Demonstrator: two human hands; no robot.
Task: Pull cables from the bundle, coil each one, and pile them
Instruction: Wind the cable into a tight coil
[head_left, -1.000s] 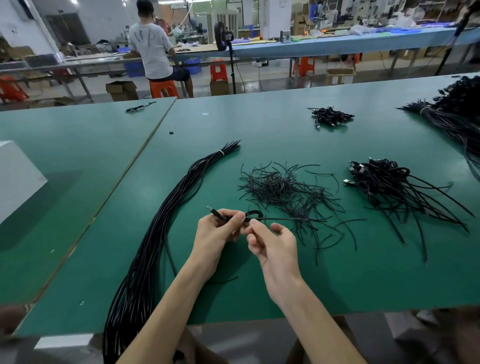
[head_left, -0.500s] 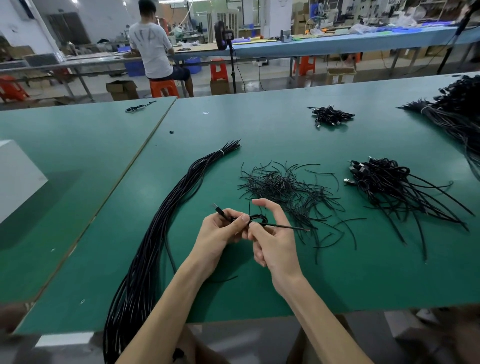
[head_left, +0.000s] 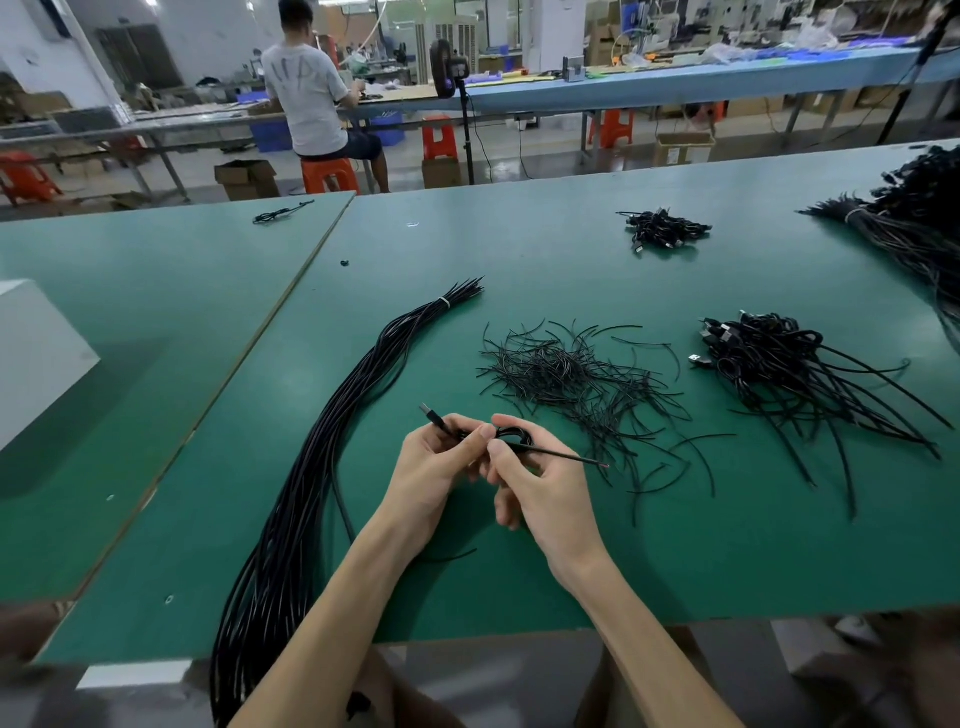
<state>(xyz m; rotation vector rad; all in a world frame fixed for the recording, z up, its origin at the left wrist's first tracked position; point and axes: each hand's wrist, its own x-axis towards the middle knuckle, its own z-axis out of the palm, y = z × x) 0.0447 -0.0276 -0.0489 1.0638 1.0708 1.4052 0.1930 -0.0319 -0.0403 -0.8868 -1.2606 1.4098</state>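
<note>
A long bundle of black cables (head_left: 332, 457) runs from the table's front edge up to a white band near its far tips. Just right of it, my left hand (head_left: 436, 470) pinches a small coiled black cable (head_left: 511, 435); its plug end sticks out to the upper left. My right hand (head_left: 540, 486) grips the same coil from the right, thumb on top, and the cable's thin tail points right. A pile of coiled cables (head_left: 779, 364) lies at the right with long tails fanning out.
Short black tie wires (head_left: 571, 374) lie scattered beyond my hands. A smaller cable heap (head_left: 662, 231) sits farther back, and another bundle (head_left: 914, 234) at the far right. A white box (head_left: 36, 358) stands at the left. A person sits at a distant bench.
My right hand has closed in on the coil and the loop has tightened between both hands. The free tail has become shorter and points right.
</note>
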